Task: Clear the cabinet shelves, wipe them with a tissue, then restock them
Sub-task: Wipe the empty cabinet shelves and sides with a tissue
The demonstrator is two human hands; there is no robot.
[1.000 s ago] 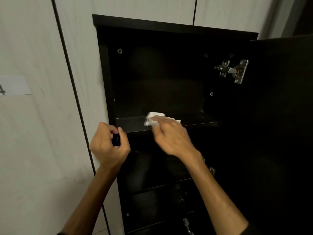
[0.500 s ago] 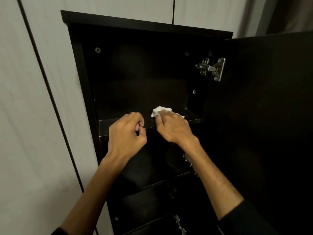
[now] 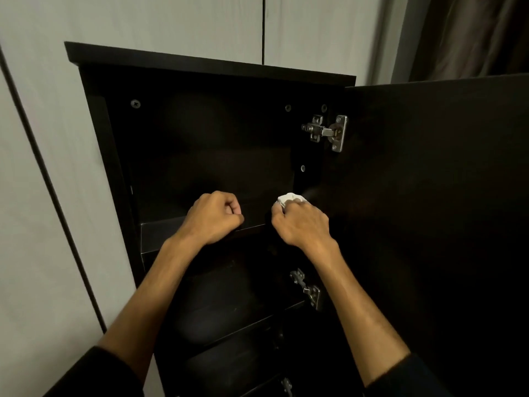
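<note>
I'm looking at pale grey wall panels (image 3: 171, 24) that fill the room behind the dark cabinet (image 3: 211, 63), which I'll use as my landmark. A thin dark seam (image 3: 263, 27) runs straight up the panels above the cabinet's top edge, and another dark seam (image 3: 51, 179) slants down to the cabinet's left. Above and to the right of the cabinet hangs a brownish curtain (image 3: 472, 35) in soft folds. The light is dim and flat, leaving the panels muted
</note>
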